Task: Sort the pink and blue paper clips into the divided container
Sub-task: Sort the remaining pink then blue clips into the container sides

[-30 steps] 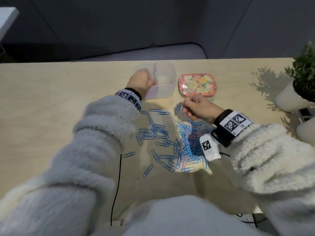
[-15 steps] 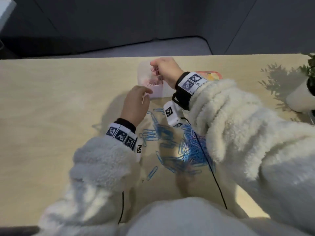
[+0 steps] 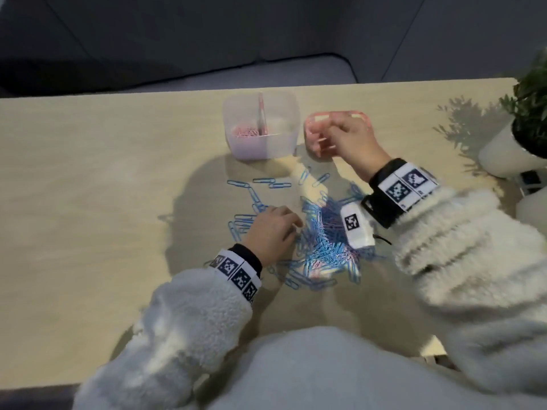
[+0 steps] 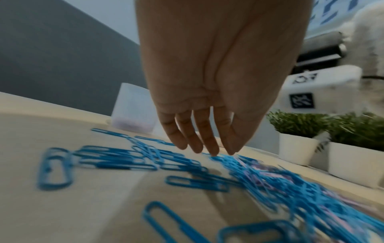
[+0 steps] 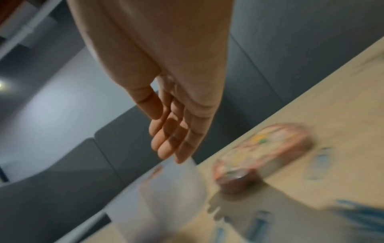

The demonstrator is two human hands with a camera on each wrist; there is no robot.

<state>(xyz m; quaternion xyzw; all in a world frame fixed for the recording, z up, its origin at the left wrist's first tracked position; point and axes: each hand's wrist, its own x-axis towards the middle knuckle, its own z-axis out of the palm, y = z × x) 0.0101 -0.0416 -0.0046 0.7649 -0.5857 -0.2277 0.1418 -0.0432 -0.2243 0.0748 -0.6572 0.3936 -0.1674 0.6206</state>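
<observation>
Left hand [image 4: 207, 92] fingers apart, tips on the blue clips [image 4: 116, 157]; right hand [image 5: 172, 115] loose, empty — wrist view only.

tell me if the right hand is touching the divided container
Apart. The right wrist view shows the right hand open in the air, and in the head view it sits over the pink lid, with bare table between it and the divided container.

No readable text, brands or numbers in any view. Only markings: black-and-white square fiducial patterns on the left wristband [image 3: 236, 272], the right wristband [image 3: 405, 184] and the white wrist camera housing [image 3: 353, 224]. They carry no legible characters.
</observation>
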